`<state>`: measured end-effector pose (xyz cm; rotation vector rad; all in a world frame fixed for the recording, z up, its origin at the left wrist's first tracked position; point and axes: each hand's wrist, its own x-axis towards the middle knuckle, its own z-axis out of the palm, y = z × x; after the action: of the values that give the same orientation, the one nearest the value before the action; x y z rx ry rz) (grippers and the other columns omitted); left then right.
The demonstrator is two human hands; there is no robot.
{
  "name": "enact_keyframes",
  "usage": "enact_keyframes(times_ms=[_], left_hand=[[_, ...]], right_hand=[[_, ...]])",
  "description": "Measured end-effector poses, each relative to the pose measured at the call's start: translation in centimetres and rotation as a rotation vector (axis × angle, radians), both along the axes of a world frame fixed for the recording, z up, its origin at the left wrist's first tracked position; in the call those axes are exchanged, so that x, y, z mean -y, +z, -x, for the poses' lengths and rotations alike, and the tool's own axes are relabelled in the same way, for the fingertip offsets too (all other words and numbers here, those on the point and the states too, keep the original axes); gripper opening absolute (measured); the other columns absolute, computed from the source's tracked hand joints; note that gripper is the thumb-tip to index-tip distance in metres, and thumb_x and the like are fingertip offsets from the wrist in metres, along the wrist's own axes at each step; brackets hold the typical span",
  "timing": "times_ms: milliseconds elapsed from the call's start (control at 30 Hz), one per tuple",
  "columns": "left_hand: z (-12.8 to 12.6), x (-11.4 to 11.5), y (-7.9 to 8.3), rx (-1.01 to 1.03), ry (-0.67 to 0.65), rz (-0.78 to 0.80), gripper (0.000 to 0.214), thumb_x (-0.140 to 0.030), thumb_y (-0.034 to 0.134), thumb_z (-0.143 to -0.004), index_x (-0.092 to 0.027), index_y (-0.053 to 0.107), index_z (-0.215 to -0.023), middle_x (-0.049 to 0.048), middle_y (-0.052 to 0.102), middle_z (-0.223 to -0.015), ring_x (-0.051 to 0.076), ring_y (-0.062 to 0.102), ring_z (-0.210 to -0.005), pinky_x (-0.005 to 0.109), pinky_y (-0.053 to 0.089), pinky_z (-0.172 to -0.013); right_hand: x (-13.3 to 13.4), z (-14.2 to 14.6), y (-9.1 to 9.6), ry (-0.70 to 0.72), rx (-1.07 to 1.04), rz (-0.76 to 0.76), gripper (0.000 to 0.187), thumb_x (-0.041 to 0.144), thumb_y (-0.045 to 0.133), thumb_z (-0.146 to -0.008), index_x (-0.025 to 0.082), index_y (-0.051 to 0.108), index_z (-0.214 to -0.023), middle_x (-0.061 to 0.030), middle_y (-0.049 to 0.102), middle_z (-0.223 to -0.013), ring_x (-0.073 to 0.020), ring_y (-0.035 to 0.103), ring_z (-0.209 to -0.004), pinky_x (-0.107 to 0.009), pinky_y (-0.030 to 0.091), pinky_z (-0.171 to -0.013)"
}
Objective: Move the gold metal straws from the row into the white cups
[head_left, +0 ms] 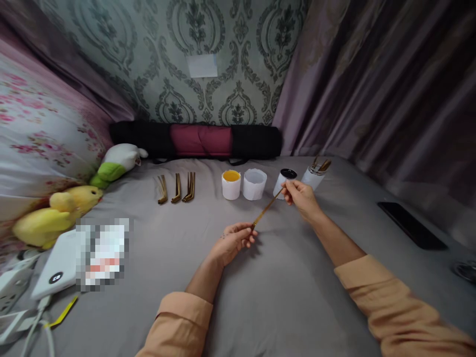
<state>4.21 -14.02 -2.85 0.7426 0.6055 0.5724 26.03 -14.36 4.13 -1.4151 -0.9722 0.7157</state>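
Patterned grey-green wallpaper (240, 34) rises behind a grey cloth surface (167, 267), whose far edge carries a black-and-maroon fabric roll (201, 140). On my feed the left hand (234, 241) pinches the lower end of a thin golden-brown stick (267, 207), and the right hand (302, 198) pinches its upper end, in front of a white cup with a black top (287, 175). The stick slants over the surface's middle. Toward the far edge I see a white cup holding yellow (231, 188), a plain white cup (255, 187) and, further left, bent brown sticks (177, 188).

Left hand (235, 241) and right hand (302, 198) hold a brown stick (267, 208).
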Motion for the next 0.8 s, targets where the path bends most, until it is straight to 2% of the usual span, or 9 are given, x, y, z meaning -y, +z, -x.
enact_keyframes(times_ms=[333,567,800], left_hand=[[0.4,-0.3,0.2,0.021,0.039,0.064,0.021,-0.013,0.059,-0.074,-0.006,0.058,-0.094,0.0110,0.063,-0.080,0.008,0.055,-0.059,0.019,0.042,-0.052],[0.6,-0.5,0.6,0.037,0.089,0.142,0.019,-0.011,0.059,-0.073,-0.007,0.059,-0.092,0.0068,0.061,-0.076,0.007,0.055,-0.059,0.019,0.044,-0.056],[0.8,-0.8,0.5,0.100,0.100,0.190,0.017,-0.011,0.057,-0.075,-0.009,0.058,-0.092,0.0049,0.059,-0.076,0.006,0.054,-0.059,0.017,0.043,-0.053]], right_hand=[[0.2,-2.4,1.8,-0.095,-0.001,-0.078,0.028,0.043,0.056,-0.072,0.016,0.057,-0.072,0.0012,0.052,-0.059,-0.0042,0.041,-0.041,-0.016,0.030,-0.033],[0.7,-4.5,4.7,-0.193,0.062,-0.125,0.021,0.037,0.053,-0.076,0.017,0.057,-0.071,0.0007,0.051,-0.060,-0.0040,0.039,-0.040,-0.015,0.025,-0.031],[0.7,-5.8,7.4,-0.279,0.123,-0.153,0.018,0.028,0.050,-0.080,0.013,0.057,-0.072,-0.0001,0.051,-0.060,-0.0028,0.038,-0.039,-0.015,0.023,-0.031]])
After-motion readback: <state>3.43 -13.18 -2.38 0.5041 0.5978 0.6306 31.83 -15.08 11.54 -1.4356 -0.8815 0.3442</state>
